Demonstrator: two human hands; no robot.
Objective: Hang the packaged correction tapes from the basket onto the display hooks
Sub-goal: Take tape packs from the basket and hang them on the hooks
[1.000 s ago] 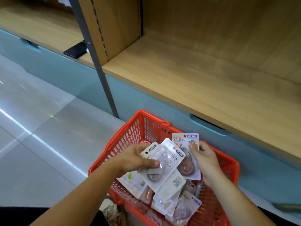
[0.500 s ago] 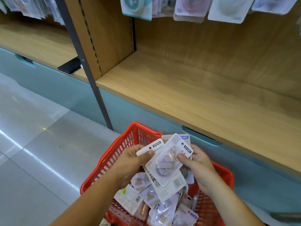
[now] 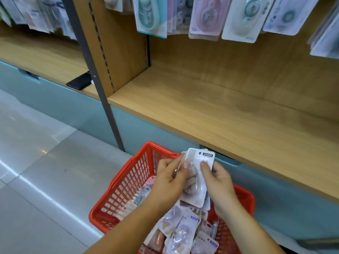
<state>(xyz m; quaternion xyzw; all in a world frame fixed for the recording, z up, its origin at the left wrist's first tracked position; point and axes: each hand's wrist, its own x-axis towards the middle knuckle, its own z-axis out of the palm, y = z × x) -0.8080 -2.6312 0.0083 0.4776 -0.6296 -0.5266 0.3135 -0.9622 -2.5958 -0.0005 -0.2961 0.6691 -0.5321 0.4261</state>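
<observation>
Packaged correction tapes point(image 3: 197, 180), a small sheaf of blister cards, stand upright between both hands just above the red basket point(image 3: 126, 182) at the near edge of the scene. The left hand point(image 3: 169, 182) curls round the sheaf's left edge. The right hand point(image 3: 219, 182) pinches the front card, thumb on its face and fingers behind. More packs point(image 3: 180, 230) lie loose in the basket.

The cards look light and thin, with slick plastic bubbles, so a sheaf would likely slide apart. The flat top strip by the hang hole seems the best place to take hold.

Hanging packs point(image 3: 205, 17) already crowd the far top, their display hooks out of sight above. A wooden shelf point(image 3: 220, 114) juts out between the basket and those rows. A grey upright point(image 3: 91, 70) stands to the left, with a black phone point(image 3: 78, 81) just left of it.
</observation>
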